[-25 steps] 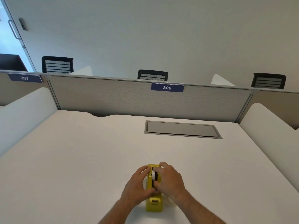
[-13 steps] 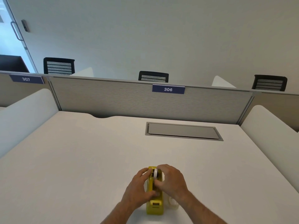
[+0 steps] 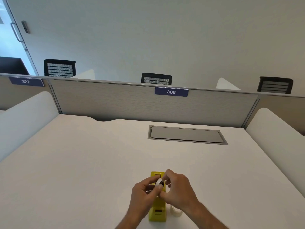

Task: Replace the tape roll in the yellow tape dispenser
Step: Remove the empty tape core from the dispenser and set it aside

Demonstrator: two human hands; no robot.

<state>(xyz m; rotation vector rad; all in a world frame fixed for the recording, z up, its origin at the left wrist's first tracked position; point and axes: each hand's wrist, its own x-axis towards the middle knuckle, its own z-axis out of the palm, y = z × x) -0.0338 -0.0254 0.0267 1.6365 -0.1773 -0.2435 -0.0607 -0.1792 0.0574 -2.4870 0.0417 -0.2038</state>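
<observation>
The yellow tape dispenser [image 3: 157, 210] stands lengthwise on the white desk [image 3: 82, 162] near the front edge. Just above its middle, my left hand [image 3: 143, 194] and my right hand [image 3: 179, 190] together pinch a small white tape roll on a black hub [image 3: 159, 182], lifted a little out of the dispenser's slot. Both hands cover the dispenser's middle. A second, clear tape roll [image 3: 175, 211] lies flat on the desk right of the dispenser, partly hidden under my right wrist.
A grey cable hatch [image 3: 186, 134] is set into the desk further back. A grey partition [image 3: 115, 100] with a blue "306" sign closes the far edge. White side dividers [image 3: 24, 113] flank the desk; black chairs [image 3: 156, 79] stand beyond.
The white roll with its black hub has come up out of the dispenser's slot between my fingers. The head view has tilted slightly.
</observation>
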